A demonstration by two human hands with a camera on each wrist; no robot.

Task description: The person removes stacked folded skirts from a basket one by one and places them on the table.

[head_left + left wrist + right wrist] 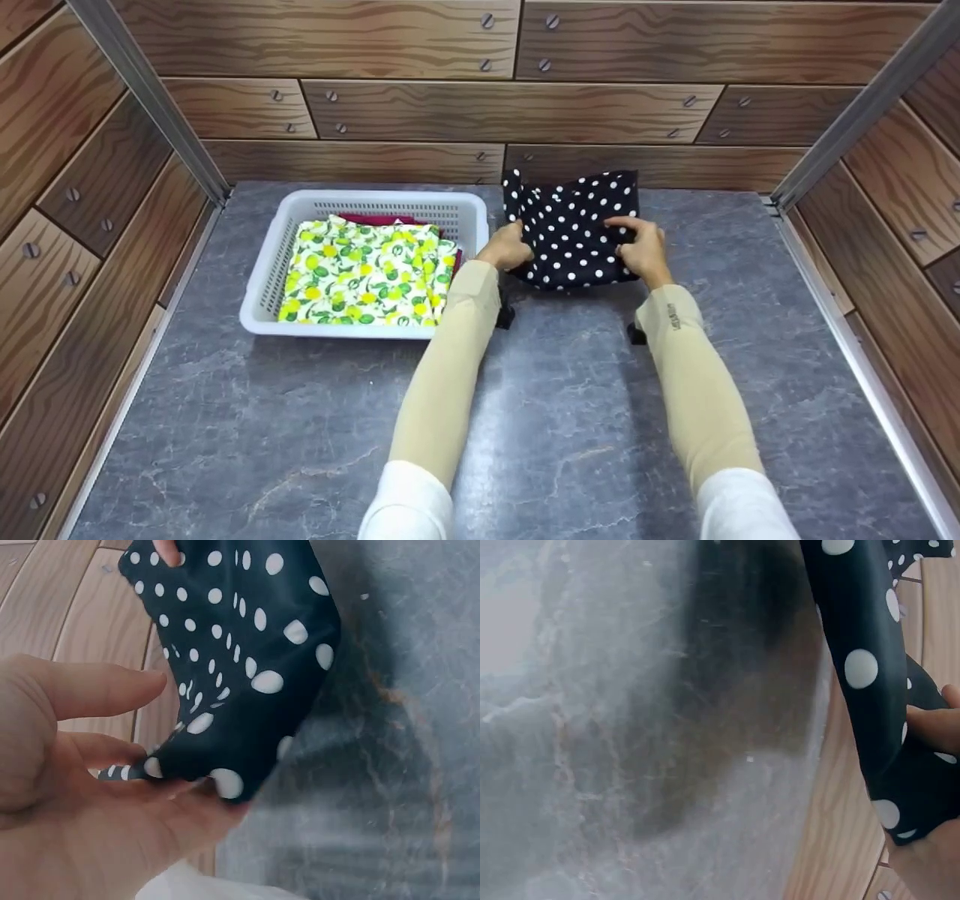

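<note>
A black cloth with white polka dots point(574, 240) is held up between both hands, close to the back wall in the head view. My left hand point(508, 247) holds its left edge. In the left wrist view the fingers point(202, 821) lie under the cloth's edge, while the thumb point(112, 688) stands apart from it. My right hand point(643, 246) grips the right side, its index finger stretched across the front. The right wrist view has the cloth point(862, 712) between the thumb point(934, 727) and the fingers point(930, 862), partly cut off by the frame.
Left of the cloth stands a white plastic basket point(259, 292) with perforated walls. Inside lie a lemon-print cloth point(367, 274) and a dark red cloth point(379, 220) behind it. The grey marbled table point(300, 435) is bounded by wood-patterned panels point(420, 112) at back and sides.
</note>
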